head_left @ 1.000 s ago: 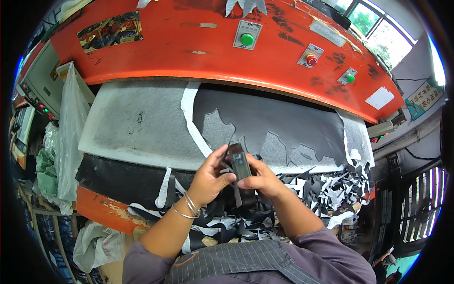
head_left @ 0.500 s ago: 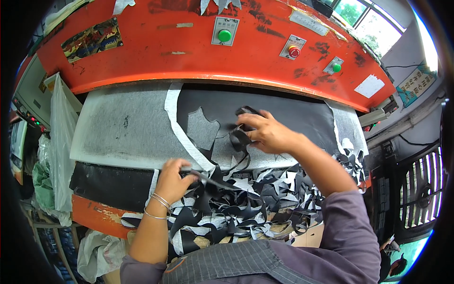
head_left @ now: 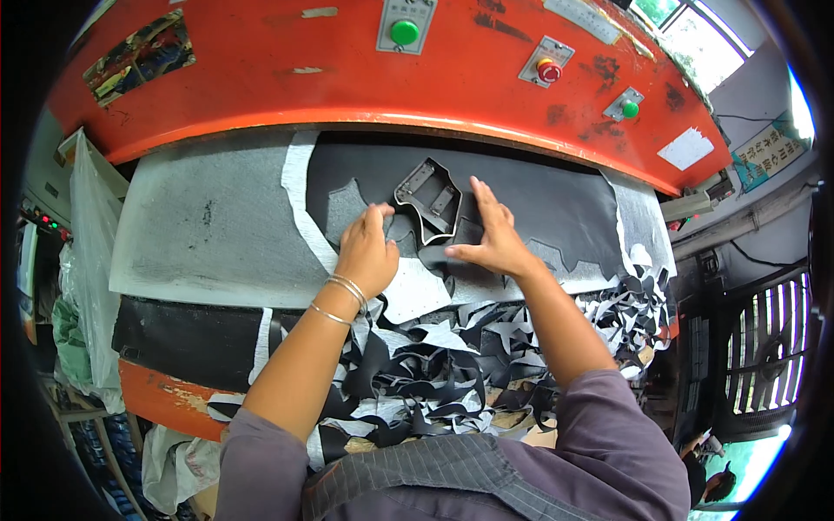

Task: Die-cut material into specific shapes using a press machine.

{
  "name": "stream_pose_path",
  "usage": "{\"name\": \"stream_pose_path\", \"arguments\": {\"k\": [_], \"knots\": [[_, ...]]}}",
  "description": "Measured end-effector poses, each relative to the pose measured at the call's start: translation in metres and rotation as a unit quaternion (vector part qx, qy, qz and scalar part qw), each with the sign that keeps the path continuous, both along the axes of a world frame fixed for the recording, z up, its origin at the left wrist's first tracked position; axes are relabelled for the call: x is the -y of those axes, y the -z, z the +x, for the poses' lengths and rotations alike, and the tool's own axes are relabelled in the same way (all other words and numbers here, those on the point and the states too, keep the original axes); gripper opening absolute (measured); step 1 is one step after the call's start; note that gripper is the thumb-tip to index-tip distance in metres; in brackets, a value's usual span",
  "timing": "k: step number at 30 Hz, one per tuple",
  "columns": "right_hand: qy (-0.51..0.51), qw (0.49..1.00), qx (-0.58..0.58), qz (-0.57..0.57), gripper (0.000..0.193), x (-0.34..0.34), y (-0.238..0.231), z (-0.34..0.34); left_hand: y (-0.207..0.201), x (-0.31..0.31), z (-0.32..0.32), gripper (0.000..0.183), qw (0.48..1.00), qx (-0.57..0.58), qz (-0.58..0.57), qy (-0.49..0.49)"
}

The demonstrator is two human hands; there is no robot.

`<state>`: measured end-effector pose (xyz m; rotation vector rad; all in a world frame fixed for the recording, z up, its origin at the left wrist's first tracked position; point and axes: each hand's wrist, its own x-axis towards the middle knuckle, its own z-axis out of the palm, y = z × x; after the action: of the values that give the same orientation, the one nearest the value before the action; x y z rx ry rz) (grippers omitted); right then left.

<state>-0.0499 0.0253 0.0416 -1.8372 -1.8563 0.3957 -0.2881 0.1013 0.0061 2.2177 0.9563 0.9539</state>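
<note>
A metal cutting die [head_left: 455, 198] with a bent, closed outline and inner crosspieces sits on a black sheet [head_left: 539, 208], close to a cut-out edge. My right hand [head_left: 497, 233] is just right of the die, open, thumb and fingers apart with nothing between them. On the die's left, my left hand [head_left: 365, 253] hovers low over the sheet's cut edge, fingers bent and thumb apart from them. Whether its fingertips touch the sheet is hard to see. Below it lies a white-backed flap [head_left: 415, 288].
A pale grey cutting board [head_left: 187, 217] lies under the sheet. Beyond it rises an orange machine beam [head_left: 287, 82] with green buttons [head_left: 405, 33] and a red knob [head_left: 548, 71]. Black and white scraps [head_left: 434, 365] pile along the near side. Plastic bags [head_left: 91, 286] hang at left.
My right hand has put the die down on the sheet and let go. My left hand has moved up and right from the scraps to beside the die. The view has shifted slightly.
</note>
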Motion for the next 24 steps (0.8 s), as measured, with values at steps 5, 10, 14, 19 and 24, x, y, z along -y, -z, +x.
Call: {"name": "stream_pose_path", "arguments": {"k": [5, 10, 14, 19, 24], "knots": [[0.045, 0.998, 0.037, -0.007, 0.092, -0.007, 0.015, -0.019, -0.002, -0.001, 0.012, 0.055, 0.994, -0.103, -0.041, -0.010], [-0.030, 0.999, 0.036, 0.023, 0.062, -0.010, 0.014, 0.005, 0.003, 0.002, 0.014, 0.053, 0.998, -0.059, -0.015, -0.011], [-0.054, 0.998, 0.019, 0.032, 0.063, -0.007, 0.015, 0.010, 0.000, 0.004, 0.011, 0.051, 0.998, -0.045, -0.032, -0.005], [-0.065, 0.997, 0.006, 0.032, 0.063, -0.010, 0.018, 0.012, -0.001, 0.003, 0.006, 0.049, 0.998, -0.054, -0.024, 0.001], [-0.075, 0.996, 0.001, 0.054, 0.061, -0.015, 0.014, 0.015, -0.006, -0.001, 0.007, 0.047, 0.998, -0.063, 0.002, 0.001]]}}
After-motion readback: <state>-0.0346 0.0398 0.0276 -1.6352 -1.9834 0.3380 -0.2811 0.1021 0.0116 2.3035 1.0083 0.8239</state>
